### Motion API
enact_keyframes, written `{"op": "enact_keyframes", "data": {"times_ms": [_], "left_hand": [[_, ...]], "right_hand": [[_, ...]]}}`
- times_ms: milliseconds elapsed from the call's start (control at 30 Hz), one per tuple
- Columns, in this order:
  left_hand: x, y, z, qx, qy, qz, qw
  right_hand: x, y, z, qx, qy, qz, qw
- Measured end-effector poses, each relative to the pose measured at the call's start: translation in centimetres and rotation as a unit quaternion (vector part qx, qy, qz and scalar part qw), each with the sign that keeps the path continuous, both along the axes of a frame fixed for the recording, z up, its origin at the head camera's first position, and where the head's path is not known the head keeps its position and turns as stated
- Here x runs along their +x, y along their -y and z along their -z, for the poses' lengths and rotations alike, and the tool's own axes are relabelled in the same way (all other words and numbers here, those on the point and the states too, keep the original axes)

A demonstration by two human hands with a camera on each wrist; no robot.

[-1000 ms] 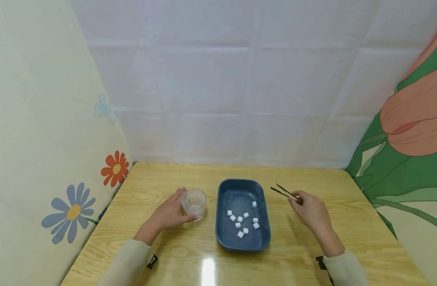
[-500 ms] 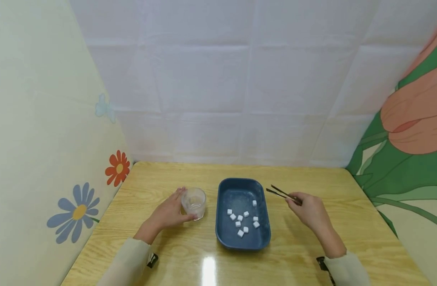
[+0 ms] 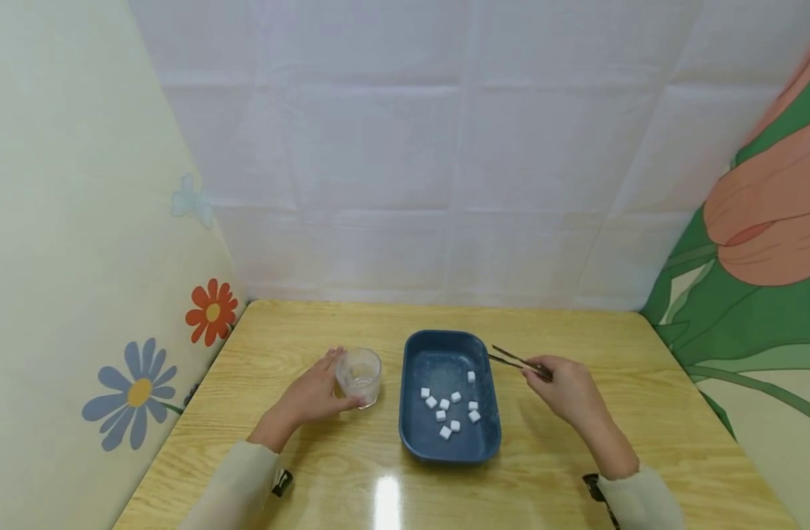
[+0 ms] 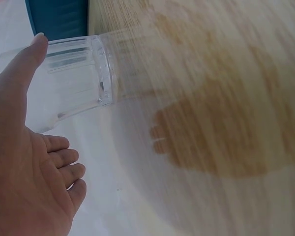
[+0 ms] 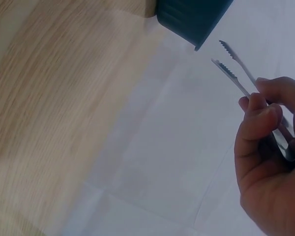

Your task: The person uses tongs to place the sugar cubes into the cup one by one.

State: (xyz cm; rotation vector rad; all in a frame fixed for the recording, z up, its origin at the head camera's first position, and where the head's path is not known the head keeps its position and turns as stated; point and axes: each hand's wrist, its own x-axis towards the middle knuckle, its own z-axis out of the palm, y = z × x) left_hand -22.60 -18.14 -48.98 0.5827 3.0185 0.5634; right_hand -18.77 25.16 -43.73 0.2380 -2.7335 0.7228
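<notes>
The right hand [image 3: 572,391] hid part of the tongs [image 5: 240,87], while both wrist views' top edges cut off the blue tray [image 5: 192,19].

Coming at it sideways, my right grip [image 3: 572,390] and the tongs [image 3: 520,363] have the raised right wall of the tray [image 3: 438,355] in the way; from above it's wide open. Far end of the tray floor is free, but white cubes [image 3: 445,405] clutter the middle. Narrow strip of bare counter [image 3: 391,397] between tray and glass [image 3: 360,377], and my left grip [image 3: 310,396] blocks the glass's left side.
</notes>
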Motion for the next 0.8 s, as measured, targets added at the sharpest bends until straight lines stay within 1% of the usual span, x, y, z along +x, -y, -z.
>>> {"op": "enact_keyframes", "data": {"times_ms": [167, 333, 500, 700, 800], "left_hand": [[-0.1, 0.0, 0.1, -0.005, 0.000, -0.003, 1.0000], [-0.2, 0.0, 0.1, -0.005, 0.001, -0.003, 1.0000], [-0.1, 0.1, 0.1, -0.005, 0.003, -0.002, 1.0000], [-0.1, 0.0, 0.2, -0.002, 0.001, -0.001, 1.0000], [-0.1, 0.0, 0.2, 0.000, 0.001, -0.002, 1.0000]], "right_hand": [[0.0, 0.6, -0.4, 0.006, 0.019, -0.013, 1.000], [0.1, 1.1, -0.5, 0.032, 0.022, -0.028, 0.999], [0.1, 1.6, -0.5, 0.042, 0.040, -0.039, 0.998], [-0.2, 2.4, -0.4, 0.076, 0.057, -0.052, 0.994], [-0.3, 2.7, -0.4, 0.080, 0.067, -0.052, 0.993]]}}
